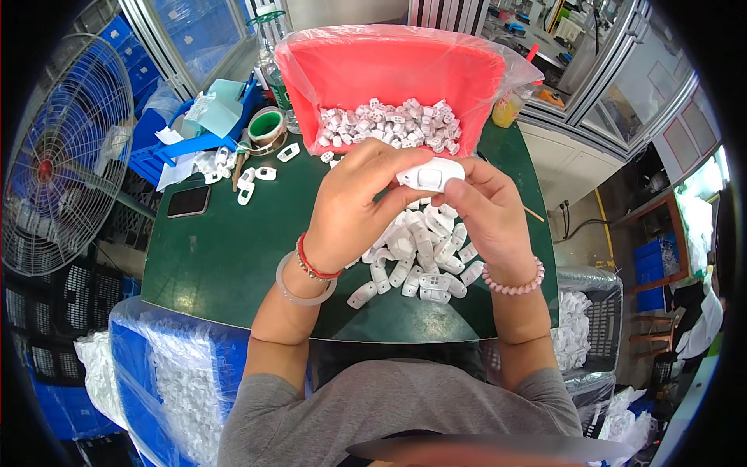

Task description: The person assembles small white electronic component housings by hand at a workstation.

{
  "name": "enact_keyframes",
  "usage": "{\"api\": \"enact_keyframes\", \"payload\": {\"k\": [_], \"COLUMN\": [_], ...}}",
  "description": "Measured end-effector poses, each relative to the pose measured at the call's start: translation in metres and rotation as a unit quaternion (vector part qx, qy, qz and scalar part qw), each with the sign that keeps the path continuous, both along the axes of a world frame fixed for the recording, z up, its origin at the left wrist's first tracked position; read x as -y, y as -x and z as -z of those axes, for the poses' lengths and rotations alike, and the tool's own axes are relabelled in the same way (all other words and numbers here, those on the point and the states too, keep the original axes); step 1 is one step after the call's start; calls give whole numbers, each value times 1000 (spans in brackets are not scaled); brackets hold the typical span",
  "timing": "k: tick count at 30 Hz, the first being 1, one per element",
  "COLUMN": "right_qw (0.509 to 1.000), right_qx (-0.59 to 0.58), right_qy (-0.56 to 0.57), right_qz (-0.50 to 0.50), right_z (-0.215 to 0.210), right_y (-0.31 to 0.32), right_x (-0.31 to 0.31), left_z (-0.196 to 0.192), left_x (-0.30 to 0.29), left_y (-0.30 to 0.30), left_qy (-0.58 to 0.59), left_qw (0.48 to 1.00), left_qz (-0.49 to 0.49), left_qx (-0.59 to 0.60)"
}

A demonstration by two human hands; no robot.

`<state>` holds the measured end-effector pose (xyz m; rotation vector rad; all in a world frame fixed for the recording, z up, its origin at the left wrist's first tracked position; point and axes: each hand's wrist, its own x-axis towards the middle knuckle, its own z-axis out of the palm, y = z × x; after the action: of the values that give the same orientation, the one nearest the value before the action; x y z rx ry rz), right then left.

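Both hands meet above the middle of the dark green tabletop (226, 265). The left hand (354, 206) and the right hand (486, 214) together hold a white plastic housing (430, 176); the fingers of each hand are clamped on it, the left from about 9 o'clock, the right from about 3 o'clock and beneath. Directly under the hands, toward 6 o'clock, lies a heap of similar white housings (424, 261) on the tabletop. At 12 o'clock stands a red bin (393, 74) lined with clear plastic, holding many small white parts (389, 124). Toward 10 o'clock sit a roll of green tape (266, 126) and a few loose white housings (257, 177); a black phone (188, 201) lies at 9 o'clock. A large fan (62, 156) stands well off the tabletop's left edge.
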<state>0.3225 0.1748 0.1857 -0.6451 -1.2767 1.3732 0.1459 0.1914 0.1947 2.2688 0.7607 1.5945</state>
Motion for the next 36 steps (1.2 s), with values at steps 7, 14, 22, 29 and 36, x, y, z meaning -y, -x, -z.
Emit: {"api": "enact_keyframes", "payload": {"k": [7, 14, 22, 29, 36], "right_qw": [999, 999, 1000, 998, 996], "right_qx": [-32, -40, -28, -43, -77], "right_qy": [25, 22, 3, -17, 6], "right_qz": [4, 17, -1, -35, -46], "right_z": [-6, -3, -2, 4, 8], "right_y": [1, 1, 0, 0, 1], "right_x": [2, -2, -3, -9, -12], "left_z": [6, 3, 10, 11, 14], "left_x": [6, 6, 5, 7, 4], "left_y": [-6, -3, -2, -6, -7], "left_qy": [266, 400, 412, 399, 409], "left_qw": [917, 855, 844, 842, 839], "left_qz": [183, 231, 236, 235, 227], "left_qx": [234, 236, 249, 278, 280]}}
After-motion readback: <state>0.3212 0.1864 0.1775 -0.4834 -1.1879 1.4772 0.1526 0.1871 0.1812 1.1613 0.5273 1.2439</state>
